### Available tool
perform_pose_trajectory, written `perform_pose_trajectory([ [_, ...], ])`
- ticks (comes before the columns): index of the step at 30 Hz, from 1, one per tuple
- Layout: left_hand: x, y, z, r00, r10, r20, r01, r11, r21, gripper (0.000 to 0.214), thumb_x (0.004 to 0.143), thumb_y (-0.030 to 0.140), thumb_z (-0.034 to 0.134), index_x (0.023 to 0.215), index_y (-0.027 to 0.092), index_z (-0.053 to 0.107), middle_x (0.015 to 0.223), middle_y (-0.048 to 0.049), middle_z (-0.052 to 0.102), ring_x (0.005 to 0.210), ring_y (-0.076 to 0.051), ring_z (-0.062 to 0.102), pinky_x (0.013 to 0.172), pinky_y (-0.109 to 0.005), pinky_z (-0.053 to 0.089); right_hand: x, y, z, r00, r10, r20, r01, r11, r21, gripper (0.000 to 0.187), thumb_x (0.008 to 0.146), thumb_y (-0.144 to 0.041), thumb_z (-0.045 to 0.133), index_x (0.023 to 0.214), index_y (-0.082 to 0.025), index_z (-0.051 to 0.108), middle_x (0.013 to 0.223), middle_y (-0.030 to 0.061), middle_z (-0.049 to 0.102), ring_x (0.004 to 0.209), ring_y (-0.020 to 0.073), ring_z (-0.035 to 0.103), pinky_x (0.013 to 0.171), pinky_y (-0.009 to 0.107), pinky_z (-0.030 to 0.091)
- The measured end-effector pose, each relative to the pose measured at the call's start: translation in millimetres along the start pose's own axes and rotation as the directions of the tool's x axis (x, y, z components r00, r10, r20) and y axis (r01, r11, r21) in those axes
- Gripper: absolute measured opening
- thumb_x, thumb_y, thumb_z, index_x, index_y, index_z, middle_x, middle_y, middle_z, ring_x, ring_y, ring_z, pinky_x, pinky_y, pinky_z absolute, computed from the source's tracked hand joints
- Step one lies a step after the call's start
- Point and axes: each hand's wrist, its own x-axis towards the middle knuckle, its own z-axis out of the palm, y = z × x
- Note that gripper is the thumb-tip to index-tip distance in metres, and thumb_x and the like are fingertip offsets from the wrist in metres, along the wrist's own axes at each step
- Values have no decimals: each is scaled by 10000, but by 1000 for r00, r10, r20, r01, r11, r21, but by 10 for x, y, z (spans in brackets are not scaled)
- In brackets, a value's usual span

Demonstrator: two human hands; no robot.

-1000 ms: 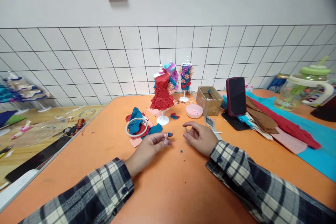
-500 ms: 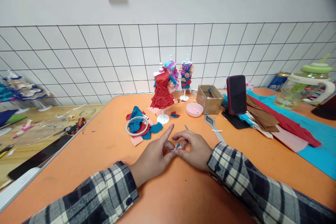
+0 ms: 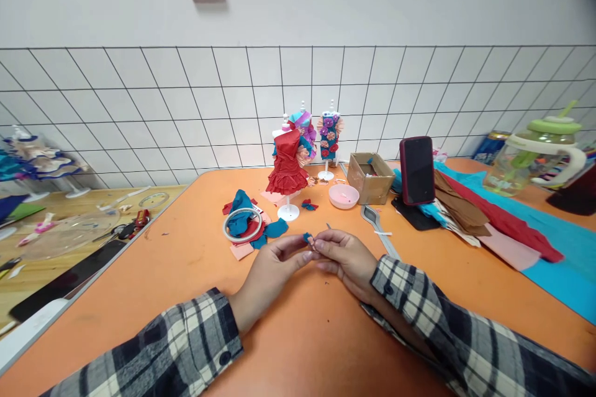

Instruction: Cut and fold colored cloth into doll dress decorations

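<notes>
A small blue-and-pink piece of crinkled paper or cloth (image 3: pixel 308 237) sits between my fingertips, above the orange table. My left hand (image 3: pixel 274 267) pinches it from the left. From the right, my right hand (image 3: pixel 348 257) is closed on the same piece, its fingertips touching those of the left. Fingers hide part of the piece. Beyond my left hand lie blue, red and pink scraps (image 3: pixel 276 228) with a white ring (image 3: pixel 225 229) on top. A small red-and-blue piece (image 3: pixel 309 205) rests by the stand of a mini dress form in a red dress (image 3: pixel 287 161).
Two more decorated dress forms (image 3: pixel 329 136) stand behind. To the right are a pink bowl (image 3: pixel 343 197), a cardboard box (image 3: pixel 372 189), a grey strap-like item (image 3: pixel 384 239), an upright phone (image 3: pixel 416 170), stacked coloured sheets (image 3: pixel 507 211) and a clear jug (image 3: pixel 516 167).
My left index finger, raised before, has come down onto the small piece. Both hands have brought it slightly up and its blue part has turned to the left.
</notes>
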Motion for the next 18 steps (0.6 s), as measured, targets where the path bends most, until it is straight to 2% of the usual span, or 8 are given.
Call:
perform_pose_trajectory([
  [4,-42,2,64,1000,-6,19,7,999,-39,288,806,362,670,1010,163,716,1050,-78,718,1011,-246,628,871,-337,490,-48,62,102,1000,2,-16,-2,1000,-4,390,579,-420,819,809,-175,620,867,15,693,686,99,663,580,181,524],
  [6,-46,-3,54,1000,-5,-16,5,999,-34,267,799,354,677,981,167,730,1034,-72,726,1007,-243,633,873,-332,489,-49,73,109,1000,1,-7,-2,995,-100,380,615,-437,784,819,-175,599,786,10,681,674,113,661,556,192,511],
  [8,-34,-9,25,997,-3,-74,3,1000,3,249,785,350,685,947,170,742,1020,-69,733,995,-243,640,876,-332,487,-43,68,86,1000,3,6,-1,959,-283,320,671,-427,729,780,-173,567,676,-7,635,607,117,629,507,207,489],
  [10,-15,-11,-7,992,0,-129,9,997,71,236,770,341,693,931,177,748,1003,-67,739,968,-242,651,871,-333,489,-42,44,43,997,-75,-1,64,863,-501,239,729,-383,662,764,-174,552,619,-29,567,529,100,556,454,205,447],
  [12,2,-11,-29,992,-6,-129,23,990,138,225,763,331,694,925,184,750,974,-62,747,933,-241,663,849,-331,496,-50,1,-6,969,-240,49,212,722,-658,221,756,-319,622,922,-178,583,702,-27,559,510,77,491,452,200,422],
  [14,8,-11,-37,997,-17,-72,30,982,184,207,772,324,681,915,192,753,945,-53,753,904,-239,672,818,-320,505,-60,-52,-50,904,-382,190,390,562,-729,419,758,-270,626,1166,-218,548,872,0,583,549,67,477,502,202,429],
  [15,6,-11,-37,999,-21,-35,27,979,202,200,781,319,670,915,197,754,942,-46,755,898,-237,674,806,-312,507,-63,-76,-69,869,-418,264,460,490,-740,466,762,-260,632,1218,-240,537,926,12,589,572,69,482,535,209,436],
  [18,-10,-10,-30,999,-4,51,-9,968,253,197,807,309,642,938,210,751,947,-32,754,878,-224,677,786,-291,507,-50,-113,-111,806,-454,379,555,356,-752,264,793,-280,638,1050,-232,672,886,36,634,641,107,530,602,241,447],
])
